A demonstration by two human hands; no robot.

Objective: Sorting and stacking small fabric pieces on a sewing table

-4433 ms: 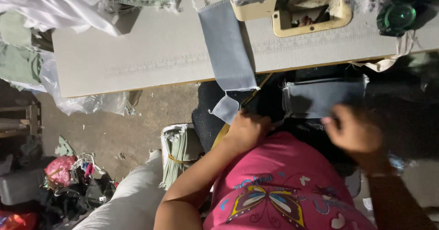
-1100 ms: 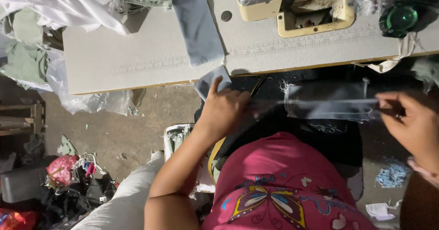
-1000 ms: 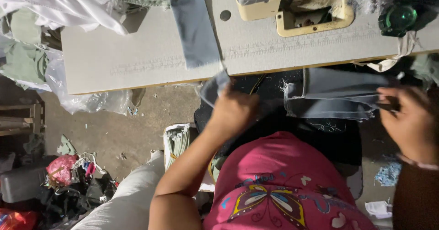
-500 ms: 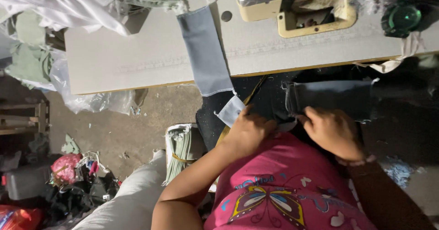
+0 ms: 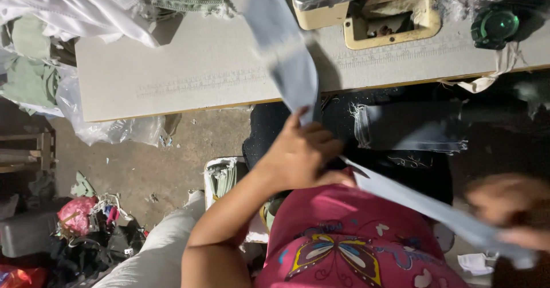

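My left hand [image 5: 301,153] grips a long grey-blue fabric strip [image 5: 286,59] just below the front edge of the sewing table [image 5: 189,76]. The strip runs up over the table toward the cream sewing machine [image 5: 366,7]. From my left hand it stretches down to the right across my pink shirt to my right hand [image 5: 510,208], which is blurred and closed on its far end. A folded piece of grey-blue denim [image 5: 412,127] with frayed edges lies on my dark lap.
White and green cloth [image 5: 86,7] is heaped at the table's left end. A green round object [image 5: 495,27] sits at the right. On the floor are a clear plastic bag [image 5: 114,130], a bundle of green strips [image 5: 223,179] and a pile of scraps [image 5: 86,225].
My hands have moved apart. The right hand has swung down to the right, pulling the fabric strip taut across my lap, and the strip's upper part has lifted off the table.
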